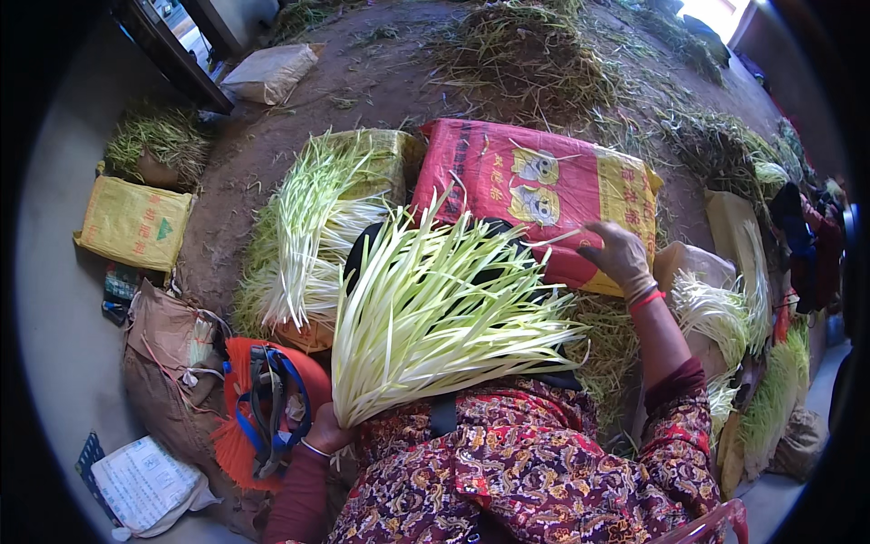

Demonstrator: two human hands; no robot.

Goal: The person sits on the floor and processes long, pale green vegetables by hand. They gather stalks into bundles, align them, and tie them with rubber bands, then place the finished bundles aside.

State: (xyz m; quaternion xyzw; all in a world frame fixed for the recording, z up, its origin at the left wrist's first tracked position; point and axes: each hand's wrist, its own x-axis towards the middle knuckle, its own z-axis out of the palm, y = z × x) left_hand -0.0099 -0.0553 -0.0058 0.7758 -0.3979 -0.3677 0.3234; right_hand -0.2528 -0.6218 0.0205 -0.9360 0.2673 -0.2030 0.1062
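My left hand [329,430] grips the gathered white ends of a big bunch of pale yellow-green leafy stalks, likely blanched chives [435,319]. The bunch fans out across my lap, over dark cloth. Out to the right, my right hand [617,253] pinches a single pale stalk [559,238] between thumb and fingers, above the red and yellow woven sack [455,163]. Left of the sack, a pile of similar stalks [299,231] lies partly on a yellow sack [391,146].
An orange-red container with blue and dark straps [312,370] stands beside my left forearm. A yellow sack [136,221] and brown sack [163,381] lie farther left. More stalks on sacks [710,313] are at right. Heaped leafy trimmings [523,54] cover floor ahead; a person [815,245] is at far right.
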